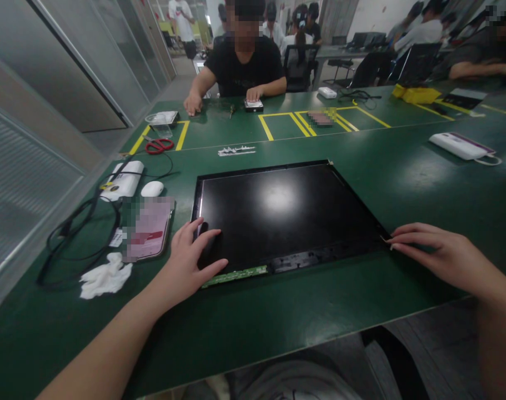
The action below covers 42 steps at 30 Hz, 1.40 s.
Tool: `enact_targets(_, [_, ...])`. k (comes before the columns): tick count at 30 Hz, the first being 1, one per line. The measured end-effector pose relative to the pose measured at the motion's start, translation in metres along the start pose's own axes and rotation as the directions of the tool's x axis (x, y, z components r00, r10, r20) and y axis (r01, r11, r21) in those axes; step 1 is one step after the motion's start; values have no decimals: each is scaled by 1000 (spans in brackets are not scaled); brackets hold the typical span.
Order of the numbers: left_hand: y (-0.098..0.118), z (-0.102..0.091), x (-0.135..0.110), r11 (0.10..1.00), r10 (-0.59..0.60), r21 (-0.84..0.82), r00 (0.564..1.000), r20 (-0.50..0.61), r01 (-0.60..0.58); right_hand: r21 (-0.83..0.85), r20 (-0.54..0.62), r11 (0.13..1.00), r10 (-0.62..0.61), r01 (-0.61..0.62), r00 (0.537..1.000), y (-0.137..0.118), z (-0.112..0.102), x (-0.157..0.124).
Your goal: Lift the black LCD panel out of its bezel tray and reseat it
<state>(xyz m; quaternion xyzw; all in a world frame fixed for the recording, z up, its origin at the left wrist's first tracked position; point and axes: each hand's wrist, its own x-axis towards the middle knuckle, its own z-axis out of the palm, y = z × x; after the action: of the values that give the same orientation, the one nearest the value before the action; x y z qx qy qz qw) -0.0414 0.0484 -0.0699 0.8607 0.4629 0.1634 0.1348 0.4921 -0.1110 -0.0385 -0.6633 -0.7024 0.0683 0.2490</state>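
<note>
A black flat screen panel (286, 211) lies face up on the green table (277, 311), with a green circuit strip (236, 275) along its near edge. My left hand (190, 261) rests on the panel's near left corner, fingers spread and flat. My right hand (431, 250) lies flat on the table at the panel's near right corner, fingertips touching the edge. Neither hand holds anything.
Left of the panel lie a phone (148, 230), a crumpled white tissue (105, 276), a white mouse (152, 189), a white box (123, 179) and looped black cables (69, 239). Red scissors (159, 145) and small screws (236, 150) lie farther back. A person in black sits opposite.
</note>
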Motion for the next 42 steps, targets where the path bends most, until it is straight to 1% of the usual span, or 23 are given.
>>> enact_targets(4, [0,-1,0,1000,-9,-3,1000,12,9,-55,-11,998,-5,4,1000,-1,0,9])
enact_targets(8, [-2,1,-1,1000,10,4,1000,5,-10,-128,-87,991,-49,38,995,-2,4,13])
enact_targets(10, [-1,0,-1,1000,11,8,1000,2,-11,-165,-136,983,-108,85,985,-4,6,11])
enact_targets(13, [1,-3,0,1000,2,12,1000,31,-3,-212,-182,953,-257,217,949,-5,6,8])
enact_targets(16, [4,-6,1,1000,2,21,998,62,-3,-235,-172,917,-365,322,915,-6,3,5])
enact_targets(19, [4,-8,2,999,8,33,999,51,-10,-252,-123,904,-385,346,915,-7,-1,4])
enact_targets(22, [4,-8,3,999,8,36,998,56,-10,-227,-84,917,-354,328,931,-8,-4,1])
enact_targets(26, [5,-8,2,999,-1,42,998,70,-1,-163,-69,956,-258,244,964,-8,-4,-5])
enact_targets(30, [5,-7,2,999,-14,47,997,70,11,-87,10,991,-98,99,995,-7,-6,-5])
enact_targets(32, [5,-8,2,999,-18,44,997,69,15,-72,54,997,-12,16,998,-5,-7,-2])
enact_targets(34, [6,-9,3,999,-23,38,997,77,20,-69,89,997,42,-36,995,-3,-7,1])
enact_targets(37, [7,-10,3,999,-32,33,995,94,29,-64,120,996,74,-67,990,-1,-7,4])
enact_targets(39, [6,-10,3,999,-26,32,996,89,24,-61,117,995,88,-82,989,-1,-7,5])
enact_targets(42, [5,-8,3,999,-13,35,997,71,10,-51,122,997,70,-64,990,-1,-6,4])
